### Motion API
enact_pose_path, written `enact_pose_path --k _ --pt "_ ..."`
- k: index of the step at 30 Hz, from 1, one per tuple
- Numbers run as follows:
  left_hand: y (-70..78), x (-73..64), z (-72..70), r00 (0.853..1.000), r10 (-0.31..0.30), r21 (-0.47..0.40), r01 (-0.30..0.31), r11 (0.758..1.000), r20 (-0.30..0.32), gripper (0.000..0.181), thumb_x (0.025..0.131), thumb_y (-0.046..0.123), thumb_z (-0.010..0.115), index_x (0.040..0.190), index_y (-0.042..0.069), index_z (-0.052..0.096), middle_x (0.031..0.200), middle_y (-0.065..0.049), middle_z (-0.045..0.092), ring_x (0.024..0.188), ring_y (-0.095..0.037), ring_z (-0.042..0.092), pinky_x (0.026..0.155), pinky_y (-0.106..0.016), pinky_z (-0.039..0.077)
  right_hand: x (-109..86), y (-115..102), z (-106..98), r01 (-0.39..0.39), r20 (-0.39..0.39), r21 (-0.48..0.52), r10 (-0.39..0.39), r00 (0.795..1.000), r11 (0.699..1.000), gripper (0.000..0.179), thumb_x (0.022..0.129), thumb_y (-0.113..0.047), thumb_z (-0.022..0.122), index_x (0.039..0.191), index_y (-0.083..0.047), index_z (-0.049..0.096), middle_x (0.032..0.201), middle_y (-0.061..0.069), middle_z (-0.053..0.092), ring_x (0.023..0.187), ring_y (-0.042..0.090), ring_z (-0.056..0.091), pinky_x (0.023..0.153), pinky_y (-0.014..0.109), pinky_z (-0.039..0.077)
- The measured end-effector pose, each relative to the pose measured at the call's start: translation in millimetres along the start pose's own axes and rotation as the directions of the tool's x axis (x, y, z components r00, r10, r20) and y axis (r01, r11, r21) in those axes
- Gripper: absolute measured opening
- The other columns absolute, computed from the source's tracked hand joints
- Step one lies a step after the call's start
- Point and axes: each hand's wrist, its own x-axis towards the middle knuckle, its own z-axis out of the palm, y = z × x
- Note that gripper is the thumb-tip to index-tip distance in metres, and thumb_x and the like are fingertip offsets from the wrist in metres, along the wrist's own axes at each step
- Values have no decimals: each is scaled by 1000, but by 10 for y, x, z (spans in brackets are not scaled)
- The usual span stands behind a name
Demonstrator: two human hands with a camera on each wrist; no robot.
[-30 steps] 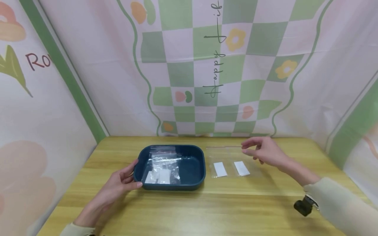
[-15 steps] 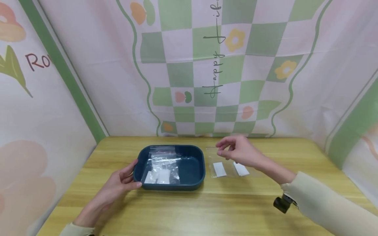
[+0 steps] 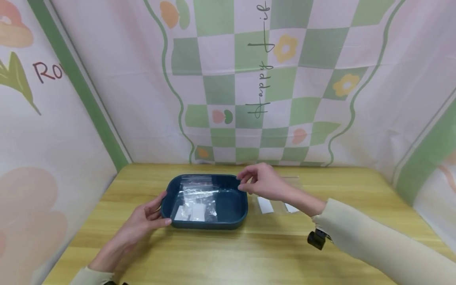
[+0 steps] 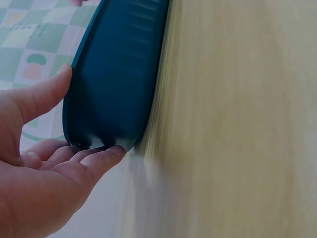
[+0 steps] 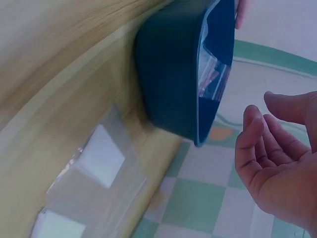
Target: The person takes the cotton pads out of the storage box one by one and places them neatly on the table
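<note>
Moved closer, right hand (image 3: 263,183) hangs over the blue bin's (image 3: 229,204) right rim, loose-fingered, empty; left hand (image 3: 137,227) grips its left end; clear bags (image 3: 204,198) lie inside, white-patched bags (image 3: 265,205) to its right; apparently mid-reach, next needing lowered, pinching fingers.

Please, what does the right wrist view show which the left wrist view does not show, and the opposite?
Only right wrist: clear plastic bags with white rectangular pieces on the wooden table, and more clear bags inside the dark blue, rounded bin.

Only left wrist: the left hand with thumb and fingers touching the bin.

Both: bin, table, green-and-white checked fabric backdrop, and the right hand, just a sliver of it in the left wrist view.
</note>
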Motion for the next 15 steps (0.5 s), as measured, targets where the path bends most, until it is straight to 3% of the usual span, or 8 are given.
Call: enact_pose_path --k 7,15 --pt "2 -7 7 1000 10 0 -10 1000 7 94 91 3 80 166 2 24 169 -21 19 145 -49 38 109 -34 48 233 -36 177 46 40 -12 -46 998 999 21 92 -9 80 112 0 76 90 0 76 79 16 71 72 29 61" --pt "1 9 9 1000 7 2 -7 1000 5 95 90 4 81 166 3 24 169 -21 19 145 -49 38 108 -34 49 454 -50 369 31 70 -70 -26 997 997 23 92 -9 81 111 2 76 87 -2 76 79 9 70 76 29 60"
